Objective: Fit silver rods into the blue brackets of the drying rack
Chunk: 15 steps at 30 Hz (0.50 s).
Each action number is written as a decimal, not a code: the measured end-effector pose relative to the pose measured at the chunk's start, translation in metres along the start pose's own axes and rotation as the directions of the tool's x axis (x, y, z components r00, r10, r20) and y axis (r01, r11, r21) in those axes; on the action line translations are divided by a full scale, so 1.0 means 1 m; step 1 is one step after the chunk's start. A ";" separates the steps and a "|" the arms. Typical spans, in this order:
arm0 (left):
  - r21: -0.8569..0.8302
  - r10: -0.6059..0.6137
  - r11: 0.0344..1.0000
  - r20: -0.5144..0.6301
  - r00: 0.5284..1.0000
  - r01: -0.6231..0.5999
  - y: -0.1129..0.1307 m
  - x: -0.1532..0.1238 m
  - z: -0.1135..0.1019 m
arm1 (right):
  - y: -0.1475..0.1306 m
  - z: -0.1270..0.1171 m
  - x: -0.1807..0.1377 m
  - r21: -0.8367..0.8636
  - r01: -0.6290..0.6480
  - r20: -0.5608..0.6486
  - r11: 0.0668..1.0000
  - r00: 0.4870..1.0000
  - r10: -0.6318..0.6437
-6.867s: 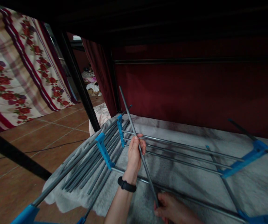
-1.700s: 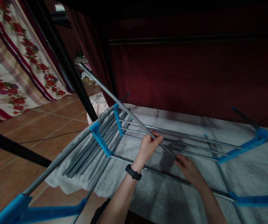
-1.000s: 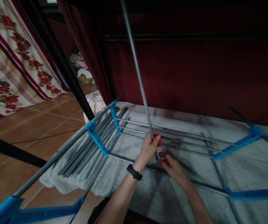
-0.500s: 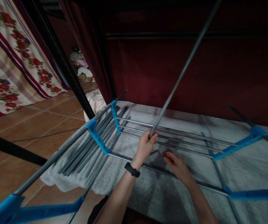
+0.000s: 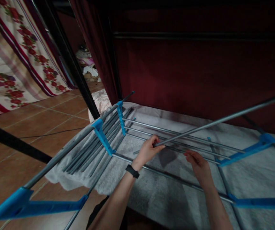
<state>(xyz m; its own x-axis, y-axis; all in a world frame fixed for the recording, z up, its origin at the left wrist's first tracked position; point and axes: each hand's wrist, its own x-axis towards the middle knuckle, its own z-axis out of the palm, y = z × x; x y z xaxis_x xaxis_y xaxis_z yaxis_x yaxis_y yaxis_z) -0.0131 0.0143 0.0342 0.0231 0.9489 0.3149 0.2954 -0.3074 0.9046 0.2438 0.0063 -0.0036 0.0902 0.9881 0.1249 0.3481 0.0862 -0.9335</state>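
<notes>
My left hand (image 5: pixel 148 149) is closed on one end of a long grey metal rod (image 5: pixel 221 119), which slants up to the right edge of the picture. My right hand (image 5: pixel 199 162) hovers just right of it with its fingers loosely apart, holding nothing, over the horizontal grey rods of a rack frame (image 5: pixel 190 140) with blue plastic connectors (image 5: pixel 102 137). The frame lies on a grey towel (image 5: pixel 166 198). A black band is on my left wrist.
A bundle of loose grey rods (image 5: pixel 96 150) lies on the towel's left part. A dark red fabric wall (image 5: pixel 199 70) stands behind. A black post (image 5: pixel 72 64) rises at the left, with brown floor tiles (image 5: pixel 32 134) and a flowered curtain (image 5: pixel 8 60) beyond.
The rod in my left hand has swung from leaning left, through upright, down to the right. My right hand has let go of the rod's lower end and moved right.
</notes>
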 end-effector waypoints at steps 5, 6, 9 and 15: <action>-0.054 -0.030 0.998 0.130 0.991 0.037 -0.009 -0.002 -0.014 | -0.004 -0.010 0.001 0.112 -0.047 -0.024 0.993 0.998 0.050; -0.062 -0.032 0.997 0.150 0.988 0.042 -0.010 -0.003 -0.017 | -0.004 -0.012 0.001 0.125 -0.049 -0.027 0.991 0.998 0.053; -0.063 -0.042 0.996 0.188 0.981 0.055 -0.014 -0.004 -0.024 | -0.001 -0.015 0.002 0.159 -0.058 -0.040 0.986 0.997 0.065; 0.005 -0.087 0.996 0.230 0.969 0.089 -0.017 -0.009 -0.035 | -0.004 -0.022 0.004 0.260 -0.065 -0.132 0.963 0.986 0.102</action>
<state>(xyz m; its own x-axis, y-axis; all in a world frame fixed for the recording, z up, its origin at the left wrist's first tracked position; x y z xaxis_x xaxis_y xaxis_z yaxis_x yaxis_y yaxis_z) -0.0514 0.0087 0.0264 0.2162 0.9631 0.1601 0.3007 -0.2217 0.9276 0.2630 0.0070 0.0075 0.2473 0.9662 0.0721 0.0868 0.0521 -0.9949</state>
